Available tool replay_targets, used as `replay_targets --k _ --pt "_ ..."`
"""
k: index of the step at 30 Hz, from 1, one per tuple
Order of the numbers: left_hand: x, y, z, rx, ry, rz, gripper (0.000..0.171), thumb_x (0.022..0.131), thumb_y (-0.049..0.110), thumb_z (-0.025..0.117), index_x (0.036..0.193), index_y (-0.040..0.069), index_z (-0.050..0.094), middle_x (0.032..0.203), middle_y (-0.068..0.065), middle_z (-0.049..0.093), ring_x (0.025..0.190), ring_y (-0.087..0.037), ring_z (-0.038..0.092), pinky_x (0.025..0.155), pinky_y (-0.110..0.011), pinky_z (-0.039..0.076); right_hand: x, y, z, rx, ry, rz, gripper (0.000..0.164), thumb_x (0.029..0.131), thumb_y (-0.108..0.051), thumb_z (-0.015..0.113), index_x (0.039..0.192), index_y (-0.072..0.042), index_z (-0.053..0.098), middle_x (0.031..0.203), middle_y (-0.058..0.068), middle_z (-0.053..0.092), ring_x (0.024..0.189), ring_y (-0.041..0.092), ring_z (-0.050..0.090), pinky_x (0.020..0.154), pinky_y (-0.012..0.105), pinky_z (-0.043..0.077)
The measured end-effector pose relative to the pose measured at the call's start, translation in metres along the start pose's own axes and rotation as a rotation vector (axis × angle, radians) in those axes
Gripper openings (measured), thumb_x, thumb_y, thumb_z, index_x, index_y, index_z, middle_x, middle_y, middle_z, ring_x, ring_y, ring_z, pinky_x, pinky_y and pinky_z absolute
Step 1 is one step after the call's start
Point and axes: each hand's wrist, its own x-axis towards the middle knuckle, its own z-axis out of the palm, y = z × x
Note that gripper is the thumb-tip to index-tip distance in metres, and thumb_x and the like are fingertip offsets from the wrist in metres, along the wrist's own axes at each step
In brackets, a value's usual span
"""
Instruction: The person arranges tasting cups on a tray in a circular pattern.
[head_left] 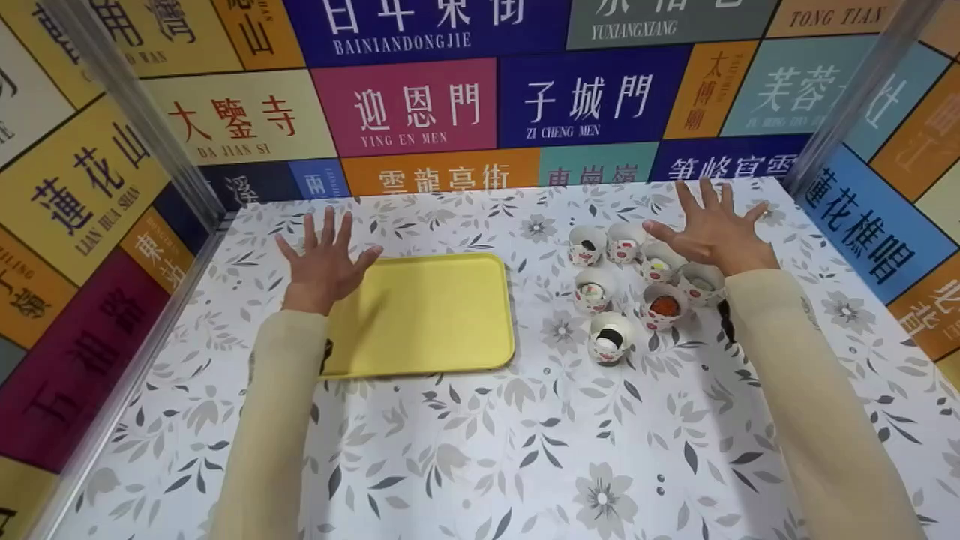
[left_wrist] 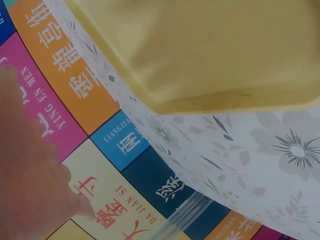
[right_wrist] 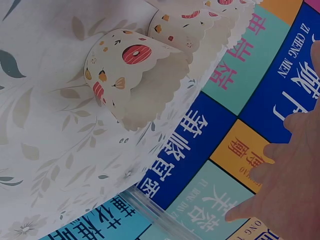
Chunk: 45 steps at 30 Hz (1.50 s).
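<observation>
My left hand (head_left: pixel 321 262) is held with its fingers spread over the left end of a yellow tray (head_left: pixel 427 315), holding nothing. On the right, my right hand (head_left: pixel 716 232) also has its fingers spread and is nearest to a group of patterned paper cups (head_left: pixel 701 285). Small pieces of food that look like sushi sit in the cups, among them one with orange-red topping (head_left: pixel 664 306) and a white one with a dark band (head_left: pixel 610 340). In the right wrist view a scalloped cup (right_wrist: pixel 132 75) appears close up, its contents hidden.
A white cloth with grey flowers and leaves (head_left: pixel 465 457) covers the table. Behind it and along both sides stand panels of coloured signs (head_left: pixel 420 105), with clear corner posts (head_left: pixel 161 127). The tray's surface bears only a faint shadow.
</observation>
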Motion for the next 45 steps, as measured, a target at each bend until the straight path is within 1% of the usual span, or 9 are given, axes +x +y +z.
replay_targets --k 10,17,23,28,31,34,37,42,45 --pt "0.002 -0.002 -0.001 0.001 -0.009 -0.003 0.084 0.101 0.067 0.023 0.162 0.016 0.000 0.169 -0.014 -0.011 0.154 -0.046 -0.014 0.111 -0.080 -0.010 -0.001 -0.002 0.000 0.010 -0.014 -0.005 0.107 0.089 -0.085 0.024 0.161 -0.014 -0.010 0.162 0.030 -0.021 0.145 0.057 -0.022 0.095 0.088 -0.018" --pt "-0.001 -0.005 -0.001 -0.007 0.014 0.023 0.083 0.101 0.067 0.024 0.162 0.015 0.001 0.169 -0.015 -0.009 0.154 -0.047 -0.013 0.110 -0.082 -0.010 -0.002 -0.003 -0.002 0.003 -0.006 -0.013 0.107 0.088 -0.085 0.025 0.161 -0.015 -0.010 0.163 0.031 -0.017 0.146 0.058 -0.019 0.097 0.087 -0.017" --pt "-0.007 -0.010 0.002 -0.024 0.018 0.034 0.086 0.100 0.070 0.023 0.163 0.016 0.000 0.170 -0.013 -0.011 0.154 -0.045 -0.016 0.109 -0.081 -0.013 -0.004 -0.005 -0.001 0.017 0.002 -0.023 0.107 0.088 -0.085 0.026 0.161 -0.016 -0.008 0.164 0.027 -0.019 0.148 0.054 -0.020 0.100 0.084 -0.019" --pt "-0.014 -0.017 0.002 -0.057 0.015 0.057 0.085 0.100 0.069 0.025 0.163 0.016 0.001 0.169 -0.012 -0.013 0.154 -0.043 -0.018 0.108 -0.079 -0.018 -0.009 -0.007 0.000 0.028 0.016 -0.063 0.103 0.090 -0.083 0.028 0.162 -0.016 -0.008 0.164 0.025 -0.019 0.148 0.053 -0.019 0.100 0.083 -0.020" --pt "-0.020 -0.022 0.001 -0.062 0.003 0.073 0.084 0.101 0.068 0.026 0.163 0.017 0.001 0.169 -0.011 -0.015 0.154 -0.043 -0.019 0.108 -0.079 -0.019 -0.011 -0.007 0.001 0.043 0.023 -0.079 0.102 0.091 -0.081 0.029 0.162 -0.017 -0.007 0.165 0.024 -0.018 0.149 0.053 -0.018 0.101 0.083 -0.021" --pt "-0.028 -0.027 0.002 -0.065 -0.017 0.086 0.083 0.101 0.067 0.026 0.163 0.018 0.000 0.168 -0.010 -0.016 0.153 -0.042 -0.020 0.108 -0.078 -0.020 -0.013 -0.003 0.001 0.080 0.027 -0.081 0.100 0.092 -0.080 0.029 0.162 -0.019 -0.009 0.166 0.022 -0.019 0.150 0.052 -0.017 0.103 0.080 -0.022" --pt "-0.034 -0.031 0.005 -0.079 -0.027 0.088 0.083 0.101 0.066 0.027 0.162 0.017 0.000 0.169 -0.011 -0.015 0.153 -0.043 -0.020 0.108 -0.078 -0.020 -0.017 0.004 0.003 0.151 0.039 -0.077 0.098 0.094 -0.078 0.030 0.161 -0.019 -0.010 0.166 0.020 -0.019 0.151 0.050 -0.017 0.106 0.078 -0.022" --pt "-0.048 -0.040 0.015 -0.116 -0.049 0.095 0.085 0.101 0.068 0.026 0.162 0.017 -0.001 0.169 -0.011 -0.016 0.153 -0.046 -0.019 0.107 -0.080 -0.019 -0.026 0.017 0.008 0.307 0.069 -0.051 0.098 0.094 -0.076 0.034 0.161 -0.021 -0.013 0.167 0.016 -0.020 0.153 0.047 -0.015 0.109 0.076 -0.019" --pt "-0.057 -0.048 0.021 -0.134 -0.070 0.102 0.085 0.101 0.068 0.026 0.162 0.017 -0.002 0.168 -0.011 -0.018 0.152 -0.047 -0.019 0.106 -0.080 -0.019 -0.030 0.023 0.014 0.352 0.087 -0.038 0.099 0.094 -0.075 0.037 0.161 -0.022 -0.013 0.168 0.016 -0.018 0.153 0.048 -0.011 0.111 0.076 -0.015"
